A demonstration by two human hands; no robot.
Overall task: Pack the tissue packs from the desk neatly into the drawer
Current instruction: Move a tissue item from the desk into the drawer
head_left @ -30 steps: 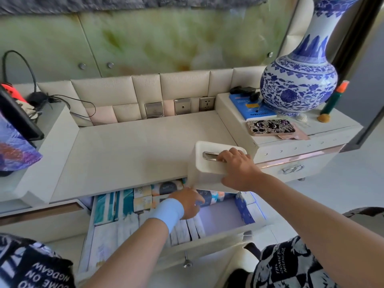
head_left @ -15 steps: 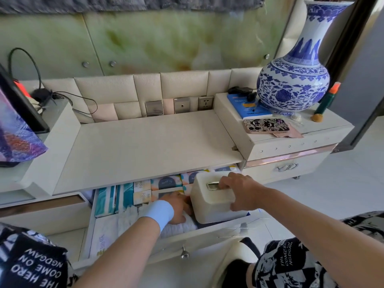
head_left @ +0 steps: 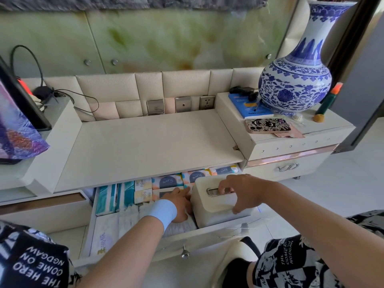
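Note:
The open drawer [head_left: 209,235] under the desk holds several tissue packs: teal ones [head_left: 113,197] at the left, patterned ones [head_left: 167,181] along the back, white ones [head_left: 106,233] in front. A cream tissue box [head_left: 218,206] with a metal slot sits in the drawer's right part. My right hand [head_left: 242,189] rests on top of the box, fingers at the slot and thumb on its front edge. My left hand [head_left: 178,204], with a light blue wristband, lies flat on the packs, pressed against the box's left side.
The desk top [head_left: 153,142] lies above the drawer. On the raised right cabinet stand a blue-and-white vase [head_left: 295,84], a blue book [head_left: 251,107] and a phone [head_left: 267,125]. A framed picture [head_left: 18,121] and cables are on the left. My knees are below the drawer.
My right hand brought the cream tissue box down from the desk edge into the drawer's right part. My left hand stayed on the packs beside it.

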